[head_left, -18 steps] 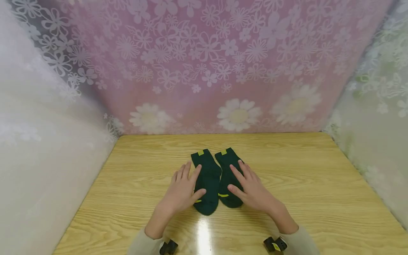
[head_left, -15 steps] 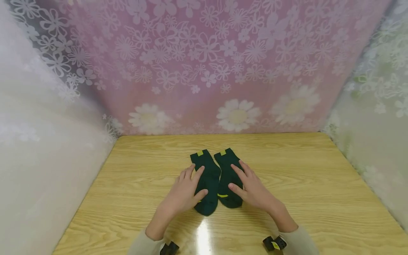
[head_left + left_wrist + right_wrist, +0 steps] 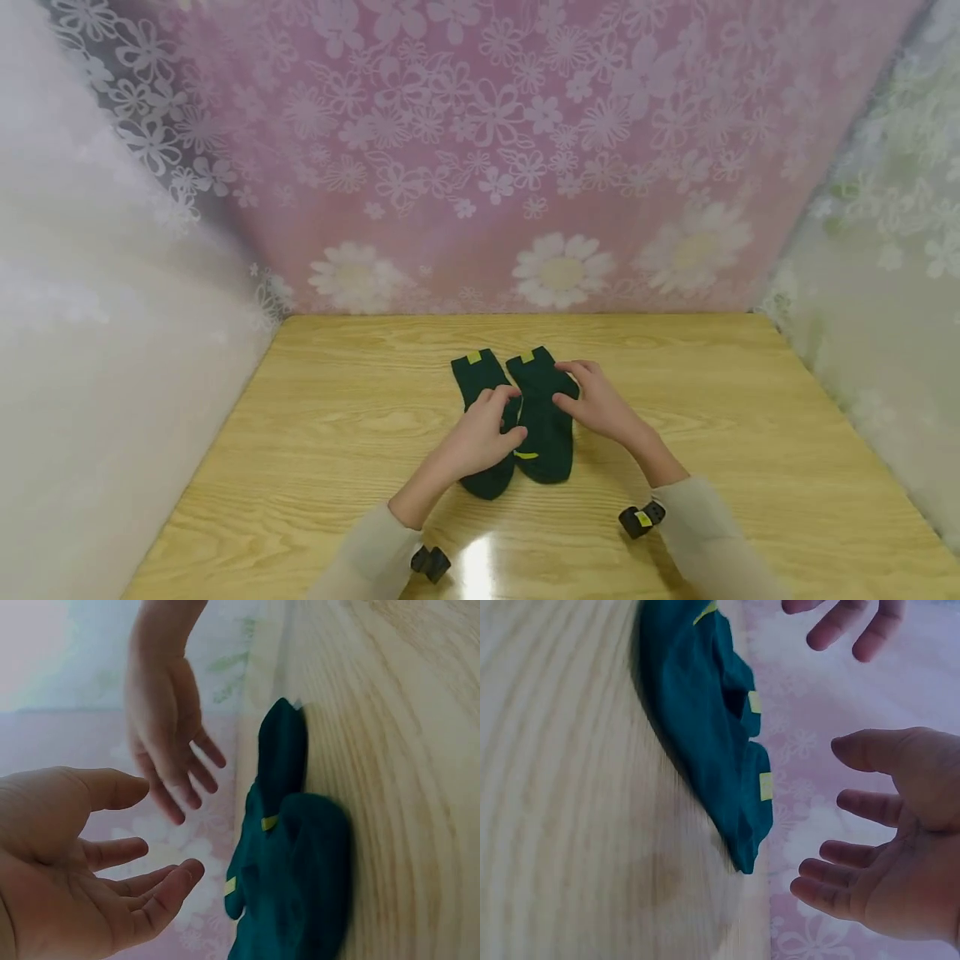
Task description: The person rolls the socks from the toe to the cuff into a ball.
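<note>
Two dark green socks lie side by side on the table, cuffs away from me, each with a yellow tab at the cuff. Over the left sock [image 3: 474, 379] hovers my left hand [image 3: 483, 435], its fingers loosely bent and holding nothing. My right hand [image 3: 602, 407] is at the outer edge of the right sock [image 3: 546, 433], near its heel, with thumb and fingers spread apart. In the left wrist view a gap shows between the left hand [image 3: 97, 870] and the socks [image 3: 311, 870]. The right wrist view likewise shows the right hand [image 3: 892, 832] apart from the socks.
The wood-grain table [image 3: 322, 467] extends on both sides of the socks. A pink floral curtain [image 3: 450, 167] hangs along its far edge, with pale curtains at left and right. A small black device [image 3: 641, 518] is strapped at each wrist.
My left hand has moved right, across the left sock. The right hand has shifted slightly away from me and right, its fingers bending a little. Both socks lie about where they were.
</note>
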